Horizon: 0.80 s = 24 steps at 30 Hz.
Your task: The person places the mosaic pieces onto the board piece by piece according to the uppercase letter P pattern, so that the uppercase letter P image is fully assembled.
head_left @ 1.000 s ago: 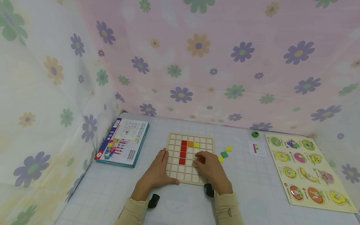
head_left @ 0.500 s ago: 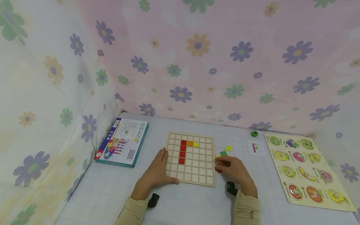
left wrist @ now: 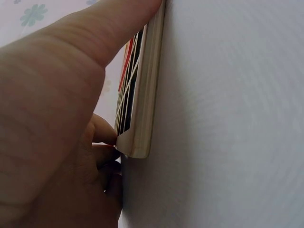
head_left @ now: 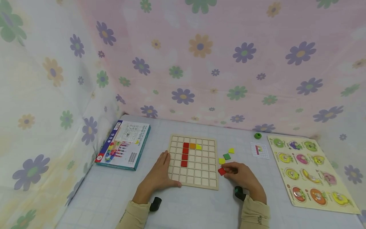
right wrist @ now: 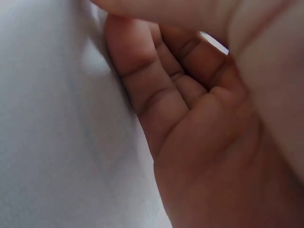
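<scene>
A wooden grid board (head_left: 196, 182) lies flat in the head view, with a column of red tiles (head_left: 185, 154), an orange tile (head_left: 193, 146) and a yellow tile (head_left: 198, 147) in its cells. My left hand (head_left: 160, 173) rests at its near-left corner, thumb along the near edge and fingers straight along the left side. In the left wrist view the thumb crosses the board's edge (left wrist: 151, 85). Right of the board, my right hand (head_left: 241, 175) pinches a loose red tile (head_left: 221, 171) at the fingertips. The right wrist view shows curled fingers (right wrist: 137, 71); the tile is hidden there.
Two loose yellow pieces (head_left: 222, 161) and a green tile (head_left: 227, 156) lie beyond the right hand. Farther right are a pattern card (head_left: 259, 150), a green bead (head_left: 257, 136) and a fruit puzzle board (head_left: 311, 173). A flat box (head_left: 125, 144) lies at left.
My right hand has moved from over the grid board to the right, down to the loose red tile, which now shows at its fingertips. The left hand has stayed in place.
</scene>
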Available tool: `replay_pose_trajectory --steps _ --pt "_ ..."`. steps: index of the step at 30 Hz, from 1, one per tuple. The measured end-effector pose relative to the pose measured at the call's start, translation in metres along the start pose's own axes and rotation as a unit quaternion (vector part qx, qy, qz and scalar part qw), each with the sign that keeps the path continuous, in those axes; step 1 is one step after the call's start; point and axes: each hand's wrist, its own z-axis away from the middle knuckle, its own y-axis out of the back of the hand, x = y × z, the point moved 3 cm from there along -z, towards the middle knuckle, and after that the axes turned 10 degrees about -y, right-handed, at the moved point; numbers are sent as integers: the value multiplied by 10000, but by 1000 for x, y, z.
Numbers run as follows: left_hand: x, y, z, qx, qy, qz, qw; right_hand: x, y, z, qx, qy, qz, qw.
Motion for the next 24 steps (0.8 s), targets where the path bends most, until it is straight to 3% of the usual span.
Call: replay_pose_trajectory --steps 15,24 --pt "0 -1 0 13 -44 22 10000 -1 -6 -3 142 -327 206 9992" --pt "-1 -1 1 44 -56 -31 10000 -1 -8 -3 347 -293 306 9985"
